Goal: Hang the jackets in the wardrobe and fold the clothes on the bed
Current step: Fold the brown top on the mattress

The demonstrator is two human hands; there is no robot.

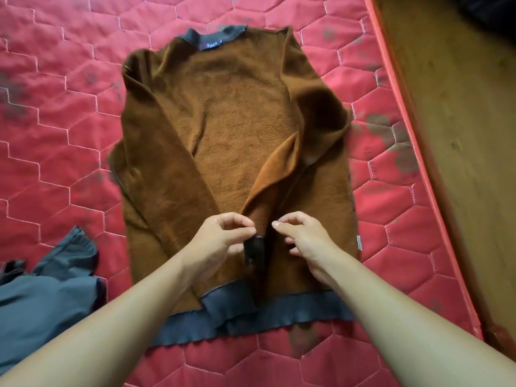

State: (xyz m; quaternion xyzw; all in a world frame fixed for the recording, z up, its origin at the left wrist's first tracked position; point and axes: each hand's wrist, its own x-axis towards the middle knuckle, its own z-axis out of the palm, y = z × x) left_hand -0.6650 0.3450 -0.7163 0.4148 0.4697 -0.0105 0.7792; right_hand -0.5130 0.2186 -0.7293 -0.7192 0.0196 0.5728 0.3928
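A grey garment (47,297) lies at the mattress's (55,113) near-left edge. The brown fleece top (223,129) lies flat mid-mattress. Over its dark cuff (253,251), the left hand's (217,244) fingertips meet, grip unclear; the right hand (307,238) hovers loosely curled, holding nothing.

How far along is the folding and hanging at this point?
Done: brown jacket lies flat on the mattress, a sleeve folded across it. In hand: left hand and right hand are at the dark cuff near the hem. Left: folding it up, the crumpled grey garment; no wardrobe in view.
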